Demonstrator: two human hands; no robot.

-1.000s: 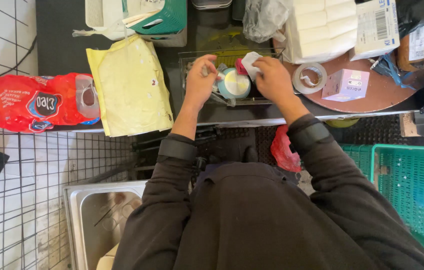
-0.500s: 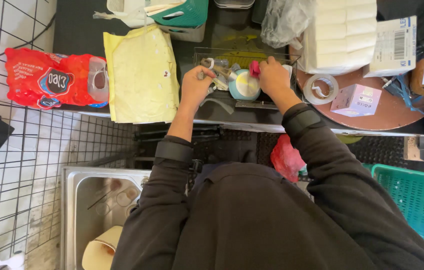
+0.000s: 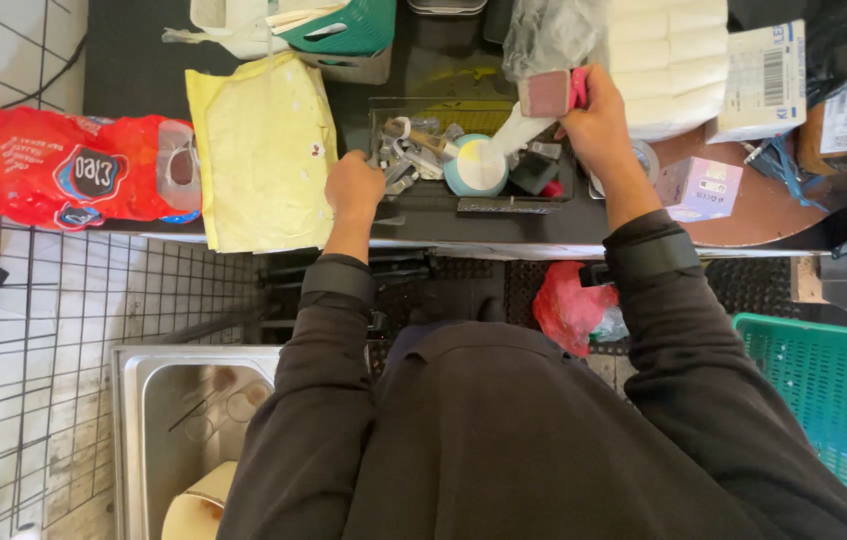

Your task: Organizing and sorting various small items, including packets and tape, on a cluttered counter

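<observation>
— So, what are we holding over the tray (image 3: 474, 205) right now?

— With our right hand (image 3: 599, 125) we are gripping a pink-handled scraper (image 3: 544, 95), fingers clenched around its handle, and a pale strip (image 3: 506, 135) is hanging from it down toward the light-blue cup (image 3: 477, 165). The cup is sitting inside the tray, near its middle.

— And the other hand?

— Our left hand (image 3: 354, 185) is resting curled at the tray's left edge, touching the heap of metal clips (image 3: 409, 155) there. Whether it is actually pinching one, we cannot tell.

— What are we risking here?

— In our judgement, the strip is looking soft and loose, so it could be dropping beside the cup instead of into it and smearing the tray's dark floor. The cup is standing free, with nothing bracing it, so a nudge from the scraper could be tipping it onto the clips.

— Anything outside the tray?

— Left of the tray a yellow padded envelope (image 3: 264, 150) is lying flat, and further left a red packet (image 3: 84, 170). Right of the tray a roll of tape (image 3: 644, 160) and a small pink box (image 3: 699, 185) are sitting just beside our right wrist, so a wide swing of that arm could be knocking them. Behind the tray, a clear plastic bag (image 3: 554, 30) is hanging close to the scraper and might be catching on it.
</observation>
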